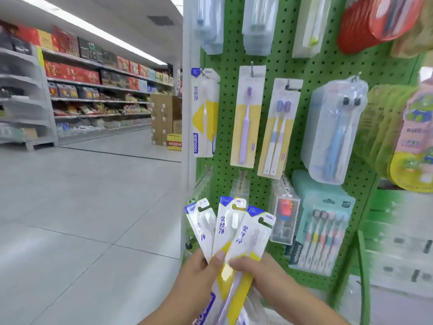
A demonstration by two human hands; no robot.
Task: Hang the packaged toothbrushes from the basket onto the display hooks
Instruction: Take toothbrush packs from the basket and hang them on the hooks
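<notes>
A shop aisle is seen from the head camera, with a green pegboard (302, 66) hung with toothbrush packs. Three packaged toothbrushes (236, 233) are fanned out low in front of it — gripped from both sides. The left hand (199, 270) is curled round them, thumb on top; the right hand (260, 270) pinches the rightmost pack just beside that thumb.

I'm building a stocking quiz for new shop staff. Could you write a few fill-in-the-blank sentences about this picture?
1. The two hands hold ___ fanned white-and-yellow toothbrush packs.
2. The perforated display board is coloured ___.
3. The hanging single toothbrush on the yellow card is coloured ___.

Missing words: three; green; purple
</notes>
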